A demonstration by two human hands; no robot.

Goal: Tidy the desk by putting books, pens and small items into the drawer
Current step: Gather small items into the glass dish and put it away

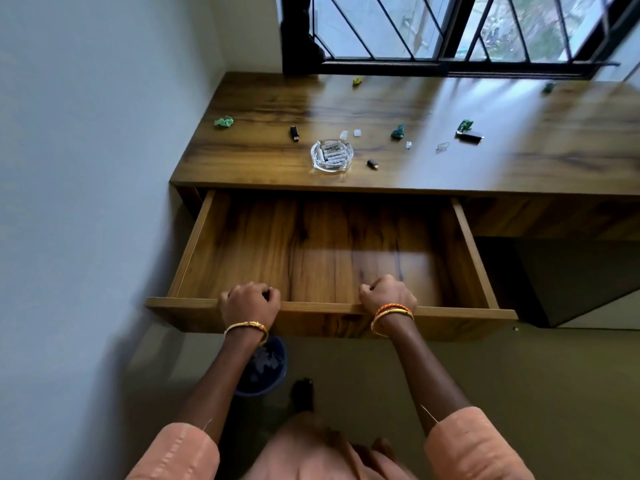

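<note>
The wooden drawer (194,244) stands pulled out wide, its inside bare. My left hand (250,301) and my right hand (388,296) both grip the top edge of the drawer's front panel, fingers curled over it. On the desk top (519,161) behind lie a glass dish (330,155) holding white sticks, two small black USB sticks (294,133) (372,164), a black flat item (471,136), several crumpled green paper scraps (224,121) (398,131) and several small clear bits (357,133).
A white wall (86,168) runs close along the left side. A barred window (450,29) sits behind the desk. A blue waste bin (263,370) with scraps stands on the floor under the drawer front. My foot (303,393) is beside it.
</note>
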